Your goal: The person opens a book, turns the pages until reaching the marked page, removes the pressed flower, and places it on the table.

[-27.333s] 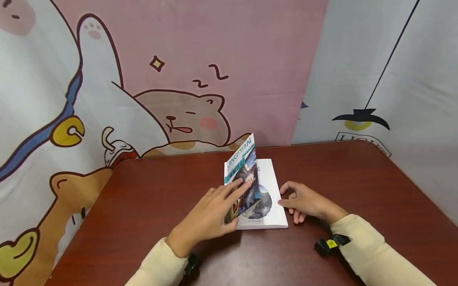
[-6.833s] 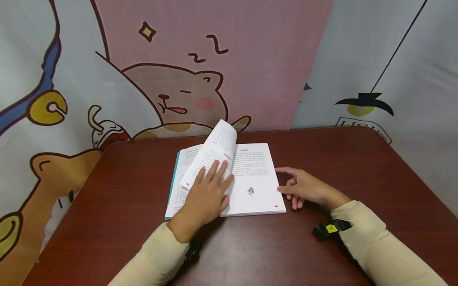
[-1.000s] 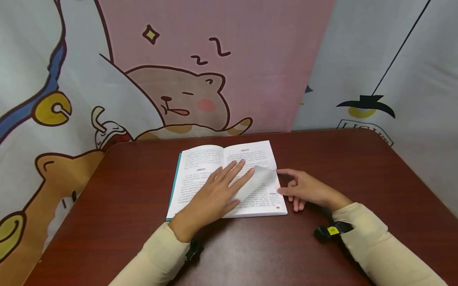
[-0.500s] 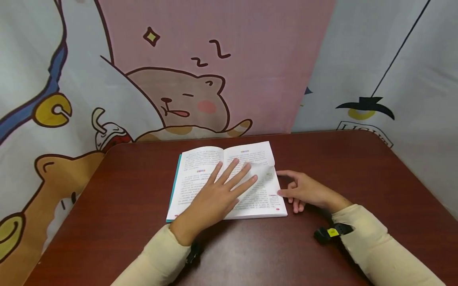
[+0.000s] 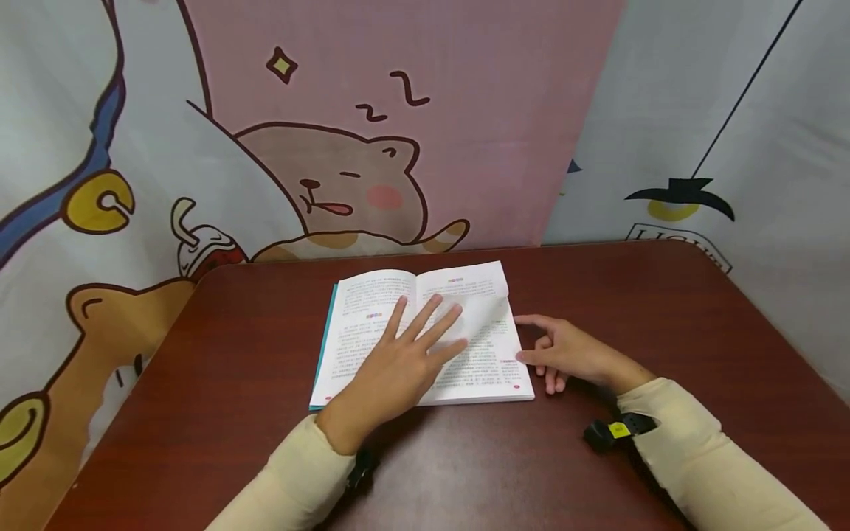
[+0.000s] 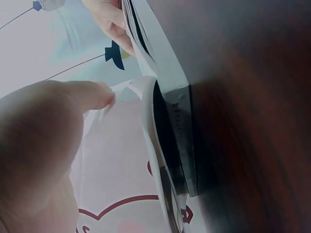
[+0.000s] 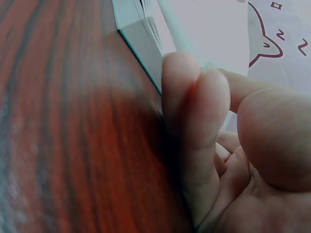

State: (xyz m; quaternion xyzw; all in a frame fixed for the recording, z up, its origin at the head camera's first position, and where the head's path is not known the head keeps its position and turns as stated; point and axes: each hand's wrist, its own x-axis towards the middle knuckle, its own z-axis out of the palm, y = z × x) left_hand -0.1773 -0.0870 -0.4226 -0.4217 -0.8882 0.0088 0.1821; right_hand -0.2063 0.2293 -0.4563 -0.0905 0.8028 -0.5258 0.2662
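Note:
A book (image 5: 372, 287) lies open on the table, a teal cover edge showing at its left. My left hand (image 5: 398, 372) rests over its middle, palm down, fingers spread and nearly straight. One right-hand leaf (image 5: 473, 317) is partly lifted and curls beside those fingers, baring the printed page underneath. In the left wrist view, the thumb (image 6: 95, 96) is close to the raised paper (image 6: 138, 87). At the book's right edge is my right hand (image 5: 574, 355). Its forefinger and thumb tips touch the edge, set apart, while the other fingers bend loosely.
The reddish-brown table (image 5: 232, 442) extends around the book. Behind it hangs a cartoon-printed cloth (image 5: 498, 133). A dark wrist device (image 5: 600, 435) with a yellow label is strapped at the right sleeve.
Long before, the cover was being raised; now the book lies open at inner pages. Over the last second my left fingers spread and shifted slightly left, the leaf curling with them. The right hand stays.

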